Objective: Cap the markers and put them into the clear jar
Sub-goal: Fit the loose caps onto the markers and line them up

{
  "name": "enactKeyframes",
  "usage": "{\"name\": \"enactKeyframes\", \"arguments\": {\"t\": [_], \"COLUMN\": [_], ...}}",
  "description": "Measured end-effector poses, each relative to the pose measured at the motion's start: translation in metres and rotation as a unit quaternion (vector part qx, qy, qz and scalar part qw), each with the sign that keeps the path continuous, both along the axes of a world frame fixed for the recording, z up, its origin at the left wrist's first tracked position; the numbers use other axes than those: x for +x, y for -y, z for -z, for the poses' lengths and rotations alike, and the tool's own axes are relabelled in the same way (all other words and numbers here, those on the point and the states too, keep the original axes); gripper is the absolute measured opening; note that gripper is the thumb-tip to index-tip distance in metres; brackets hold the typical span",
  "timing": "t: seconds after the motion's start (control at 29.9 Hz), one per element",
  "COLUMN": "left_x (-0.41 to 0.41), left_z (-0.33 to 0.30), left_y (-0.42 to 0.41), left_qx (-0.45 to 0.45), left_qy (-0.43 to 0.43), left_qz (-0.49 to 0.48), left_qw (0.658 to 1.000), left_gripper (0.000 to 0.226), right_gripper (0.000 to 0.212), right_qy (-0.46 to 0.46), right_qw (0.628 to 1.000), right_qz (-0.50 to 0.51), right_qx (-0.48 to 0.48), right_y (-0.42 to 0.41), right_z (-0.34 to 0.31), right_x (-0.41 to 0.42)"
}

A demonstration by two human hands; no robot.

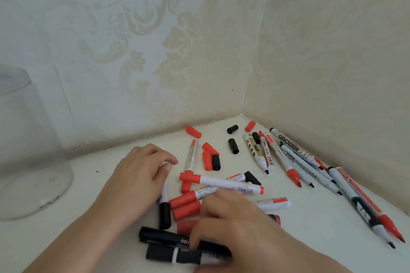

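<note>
The clear jar (31,157) stands at the left edge with nothing visible inside. A pile of capped markers (221,182) lies in front of me. My left hand (139,175) lies on the pile's left side, its thumb and curled fingers pinching the top of a white marker with a black cap (165,213). My right hand (235,228), blurred, curls its fingers over a black marker (164,236) at the front. Several uncapped markers (290,162) lie to the right along the wall. Loose red caps (193,132) and black caps (233,146) are scattered behind the pile.
The white surface (99,184) ends in a corner of two patterned walls (244,95). Two long uncapped pens (363,204) lie at the far right near the wall. A bare strip of surface separates the jar from the pile.
</note>
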State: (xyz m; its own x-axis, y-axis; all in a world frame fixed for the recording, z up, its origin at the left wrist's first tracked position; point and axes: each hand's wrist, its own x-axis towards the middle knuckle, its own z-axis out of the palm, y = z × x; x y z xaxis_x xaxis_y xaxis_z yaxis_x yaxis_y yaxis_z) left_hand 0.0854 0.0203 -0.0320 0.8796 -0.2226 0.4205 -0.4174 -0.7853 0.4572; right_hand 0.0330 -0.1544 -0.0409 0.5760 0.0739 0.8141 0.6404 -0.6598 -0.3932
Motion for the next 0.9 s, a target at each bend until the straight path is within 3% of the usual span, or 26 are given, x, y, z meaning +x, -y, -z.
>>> {"name": "enactKeyframes", "arguments": {"t": [0.03,0.1,0.13,0.2,0.3,0.43,0.53,0.67,0.8,0.9], "left_x": [0.002,0.007,0.008,0.011,0.011,0.010,0.014,0.018,0.019,0.020], "left_z": [0.000,-0.001,-0.001,-0.001,0.002,0.008,0.011,0.013,0.013,0.013], "left_y": [-0.003,-0.009,-0.012,-0.015,-0.013,-0.011,-0.012,-0.013,-0.014,-0.013], "left_qx": [-0.001,-0.001,0.002,0.013,0.027,0.029,-0.004,-0.035,-0.079,-0.119], "left_qy": [-0.006,-0.036,-0.057,-0.100,-0.129,-0.145,-0.128,-0.112,-0.103,-0.095], "left_qz": [-0.013,-0.033,-0.038,-0.048,-0.055,-0.034,-0.042,-0.043,-0.047,-0.060], "left_qw": [1.000,0.999,0.998,0.994,0.990,0.988,0.991,0.992,0.990,0.987], "left_gripper": [0.022,0.021,0.022,0.034,0.035,0.062,0.038,0.031,0.028,0.029], "right_gripper": [0.061,0.077,0.092,0.113,0.116,0.087,0.064,0.038,0.032,0.035], "right_qy": [-0.085,-0.204,-0.289,-0.350,-0.379,-0.342,-0.304,-0.326,-0.336,-0.348], "right_qw": [0.988,0.930,0.892,0.869,0.860,0.866,0.865,0.847,0.862,0.906], "right_qz": [-0.077,-0.021,-0.001,0.004,-0.026,-0.008,0.018,-0.003,-0.002,0.032], "right_qx": [-0.105,-0.305,-0.347,-0.350,-0.340,-0.366,-0.399,-0.420,-0.380,-0.239], "right_y": [0.000,0.016,0.021,0.028,0.029,0.025,0.018,0.011,0.008,0.005], "right_z": [-0.004,-0.007,-0.011,-0.017,-0.021,-0.027,-0.027,-0.037,-0.042,-0.061], "right_x": [-0.009,-0.012,-0.014,-0.013,-0.009,-0.008,-0.001,0.010,0.019,0.027]}}
